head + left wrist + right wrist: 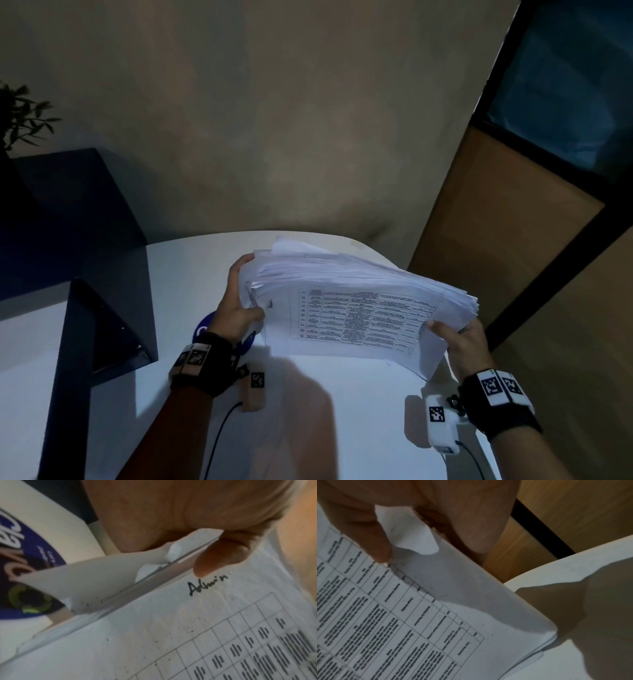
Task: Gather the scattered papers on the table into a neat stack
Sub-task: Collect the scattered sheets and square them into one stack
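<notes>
"White papers (359,301), where are they?"
"In one thick pile, held tilted over the tabletop (342,428), a printed table on top."
"Who holds it?"
"The left hand (236,308) grips the left edge, thumb on the top sheet beside 'Admin'. The right hand (459,339) pinches the near right corner."
"Anything else?"
"A blue round label (202,330) by the left wrist."

Wears a black left wrap (200,368) and right wrap (503,407), each topped with white blocks printed with black-and-white square markers.
Carries a tan pod (255,390) and black cable (216,442) on the left, a white camera box (442,428) on the right.
</notes>
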